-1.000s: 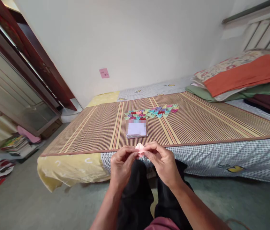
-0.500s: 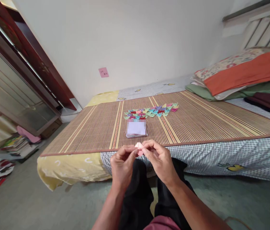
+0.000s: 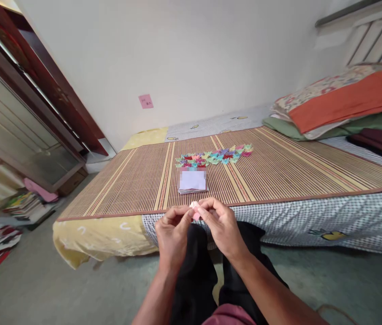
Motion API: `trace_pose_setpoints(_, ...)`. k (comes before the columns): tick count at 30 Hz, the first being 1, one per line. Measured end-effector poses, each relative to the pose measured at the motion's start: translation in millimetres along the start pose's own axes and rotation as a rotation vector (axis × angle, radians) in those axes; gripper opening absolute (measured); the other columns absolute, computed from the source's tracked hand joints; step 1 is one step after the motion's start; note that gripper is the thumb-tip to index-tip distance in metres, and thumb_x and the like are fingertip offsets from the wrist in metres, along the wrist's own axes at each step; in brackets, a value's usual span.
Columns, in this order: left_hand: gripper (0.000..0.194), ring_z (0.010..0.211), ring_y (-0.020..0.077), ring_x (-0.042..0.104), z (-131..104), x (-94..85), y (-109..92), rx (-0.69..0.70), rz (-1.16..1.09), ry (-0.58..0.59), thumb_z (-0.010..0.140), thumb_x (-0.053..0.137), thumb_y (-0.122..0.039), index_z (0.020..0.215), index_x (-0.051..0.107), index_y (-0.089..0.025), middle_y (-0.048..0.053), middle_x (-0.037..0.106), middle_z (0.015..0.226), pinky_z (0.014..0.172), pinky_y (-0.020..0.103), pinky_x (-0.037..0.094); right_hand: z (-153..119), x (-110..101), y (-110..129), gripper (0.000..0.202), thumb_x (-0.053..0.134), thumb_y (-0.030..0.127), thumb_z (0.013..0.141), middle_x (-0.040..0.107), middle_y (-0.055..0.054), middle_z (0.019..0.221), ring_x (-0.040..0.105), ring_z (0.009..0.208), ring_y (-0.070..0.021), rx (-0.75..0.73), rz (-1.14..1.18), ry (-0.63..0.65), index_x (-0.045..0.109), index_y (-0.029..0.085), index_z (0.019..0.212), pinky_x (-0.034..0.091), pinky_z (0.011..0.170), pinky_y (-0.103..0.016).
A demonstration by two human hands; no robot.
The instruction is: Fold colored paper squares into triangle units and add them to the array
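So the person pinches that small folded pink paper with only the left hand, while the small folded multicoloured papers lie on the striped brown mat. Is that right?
Not quite: the head view shows the left hand and the right hand both pinching the small folded pink paper. The small folded multicoloured papers do lie on the striped brown mat.

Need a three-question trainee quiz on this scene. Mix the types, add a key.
1. True or false: the left hand and the right hand both pinch the pink paper.
2. Multiple choice: what colour is the note on the wall? (a) green (b) pink (c) blue
3. Fill in: the colourful paper shapes and the white-topped stack lie on a striped ____.

Key: 1. True. 2. b. 3. mat.
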State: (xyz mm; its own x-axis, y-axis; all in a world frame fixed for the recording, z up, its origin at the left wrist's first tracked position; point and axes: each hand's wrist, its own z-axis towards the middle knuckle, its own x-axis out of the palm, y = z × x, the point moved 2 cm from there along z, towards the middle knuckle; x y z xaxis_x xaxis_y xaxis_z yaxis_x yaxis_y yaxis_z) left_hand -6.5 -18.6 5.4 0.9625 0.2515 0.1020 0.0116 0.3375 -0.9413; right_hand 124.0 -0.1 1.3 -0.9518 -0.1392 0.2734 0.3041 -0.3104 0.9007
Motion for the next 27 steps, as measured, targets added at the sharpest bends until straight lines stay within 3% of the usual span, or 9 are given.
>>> trace_pose_setpoints(5, 0.012, 0.078, 0.0174, 0.068, -1.5, 2.2, 1.4, 0.019, -0.009, -0.031, 0.082, 0.081, -0.027, 0.077, 0.077, -0.018, 0.003, 0.075, 0.079, 0.078, 0.029, 0.055, 0.7, 0.4, -3.0, 0.03, 0.073, 0.045, 0.09, 0.07, -0.005, 0.082, 0.069, 0.084, -0.0209, -0.031, -0.065, -0.041, 0.066, 0.021, 0.075, 0.056, 0.079, -0.032)
trace_pose_setpoints(9, 0.012, 0.077, 0.0165, 0.067, -3.4, 3.0, 0.7, 0.042, 0.01, -0.041, 0.084, 0.079, -0.026, 0.076, 0.075, -0.018, 0.002, 0.073, 0.077, 0.078, 0.029, 0.054, 2.1, 0.5, -4.6, 0.029, 0.073, 0.044, 0.09, 0.071, -0.004, 0.081, 0.068, 0.077, -0.0193, -0.025, -0.089, -0.036, 0.066, 0.021, 0.075, 0.055, 0.076, -0.032)
trace_pose_setpoints(18, 0.009, 0.081, 0.0177, 0.069, -4.1, 2.8, 1.6, 0.092, 0.04, -0.079, 0.083, 0.08, -0.026, 0.079, 0.076, -0.018, 0.004, 0.074, 0.082, 0.076, 0.028, 0.055, 5.0, -0.1, 1.9, 0.036, 0.075, 0.052, 0.086, 0.063, 0.002, 0.067, 0.054, 0.055, -0.0122, 0.102, -0.061, 0.063, 0.061, 0.021, 0.073, 0.044, 0.052, -0.025)
trace_pose_setpoints(27, 0.009, 0.077, 0.0157, 0.068, -3.2, 3.7, -1.9, 0.012, -0.03, -0.058, 0.08, 0.082, -0.024, 0.077, 0.076, -0.018, 0.002, 0.074, 0.078, 0.077, 0.027, 0.056, 4.6, 0.6, -3.8, 0.033, 0.076, 0.048, 0.086, 0.068, -0.002, 0.074, 0.065, 0.071, -0.0175, 0.027, 0.005, 0.03, 0.064, 0.021, 0.073, 0.055, 0.068, -0.03)
